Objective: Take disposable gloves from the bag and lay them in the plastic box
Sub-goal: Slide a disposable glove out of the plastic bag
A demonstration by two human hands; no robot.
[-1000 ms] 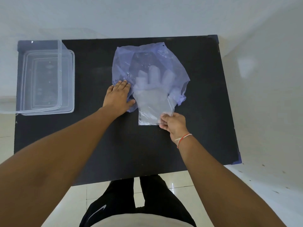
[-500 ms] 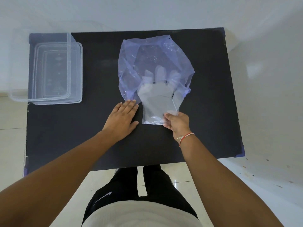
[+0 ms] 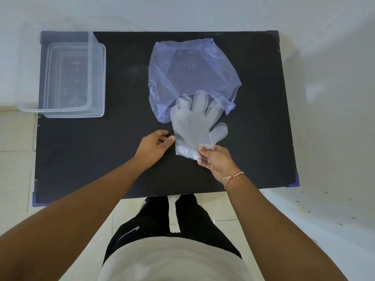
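A thin blue plastic bag [image 3: 190, 72] lies flat at the middle back of the black table [image 3: 101, 155]. A clear disposable glove [image 3: 192, 126] is mostly out of the bag's mouth, only its fingertips still under the blue film. My right hand [image 3: 216, 159] pinches the glove's cuff at its near right corner. My left hand [image 3: 154, 147] rests beside the cuff's left edge, fingers loosely curled, holding nothing. The clear plastic box [image 3: 75, 80] stands at the table's back left corner.
A clear lid [image 3: 30, 74] leans against the box's left side, past the table edge. White walls rise behind and to the right of the table. Tiled floor and my legs show below the near edge.
My right hand has drawn the glove toward me, so most of it is now outside the bag. My left hand has come off the bag and moved back beside the cuff.
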